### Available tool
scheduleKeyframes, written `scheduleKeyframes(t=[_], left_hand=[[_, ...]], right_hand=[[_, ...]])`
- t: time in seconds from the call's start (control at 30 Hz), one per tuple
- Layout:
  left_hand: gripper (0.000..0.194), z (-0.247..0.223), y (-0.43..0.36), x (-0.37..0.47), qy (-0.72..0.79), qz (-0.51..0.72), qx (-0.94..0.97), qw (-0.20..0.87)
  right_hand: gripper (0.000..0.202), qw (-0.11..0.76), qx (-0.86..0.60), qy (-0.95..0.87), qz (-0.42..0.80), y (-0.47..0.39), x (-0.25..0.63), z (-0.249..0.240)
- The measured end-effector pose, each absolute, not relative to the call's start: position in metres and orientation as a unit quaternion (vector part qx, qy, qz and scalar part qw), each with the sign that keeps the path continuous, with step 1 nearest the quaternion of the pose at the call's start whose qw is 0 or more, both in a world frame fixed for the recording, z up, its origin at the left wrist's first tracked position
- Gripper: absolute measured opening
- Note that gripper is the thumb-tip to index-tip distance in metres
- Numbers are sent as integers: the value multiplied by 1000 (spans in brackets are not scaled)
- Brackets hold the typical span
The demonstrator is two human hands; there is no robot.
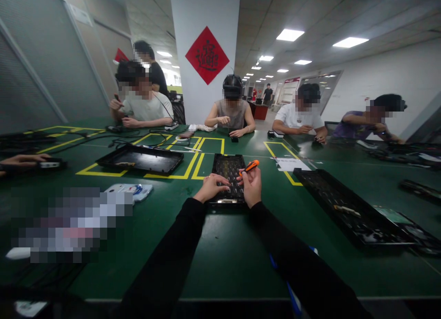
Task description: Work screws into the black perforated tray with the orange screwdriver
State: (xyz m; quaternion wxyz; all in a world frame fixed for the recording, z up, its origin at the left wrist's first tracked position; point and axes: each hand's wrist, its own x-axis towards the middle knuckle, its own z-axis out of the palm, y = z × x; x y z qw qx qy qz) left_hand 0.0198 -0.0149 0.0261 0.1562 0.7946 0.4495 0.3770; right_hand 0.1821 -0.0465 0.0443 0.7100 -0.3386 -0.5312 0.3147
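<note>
In front of me on the green table lies a black rectangular tray-like panel with rows of small light marks inside and a pale strip at its near edge. My left hand rests over the panel's left side, fingers bent toward its middle; whether the fingertips hold anything small is not clear. At the right edge, my right hand is closed around an orange and black tool, which tilts up to the right. The tool's tip is hard to make out.
A black tray lies back left, and a long black panel at right. White paper sits beyond. A co-worker's hand is at far left; several people sit opposite. Cables cross the left side.
</note>
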Motion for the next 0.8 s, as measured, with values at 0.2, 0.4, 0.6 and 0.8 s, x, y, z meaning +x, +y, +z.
scheduleKeyframes(t=[0.2, 0.4, 0.6, 0.8], left_hand=[[18, 30, -17, 20, 453, 366, 796, 166], [17, 33, -18, 21, 472, 357, 790, 162], [17, 31, -18, 20, 459, 353, 801, 152], [18, 30, -17, 20, 463, 346, 803, 149]], right_hand=[[38, 695, -342, -543, 323, -49, 181, 47], [25, 648, -339, -591, 340, -49, 180, 46], [26, 644, -348, -588, 344, -47, 182, 44], [30, 635, -344, -600, 345, -48, 180, 44]])
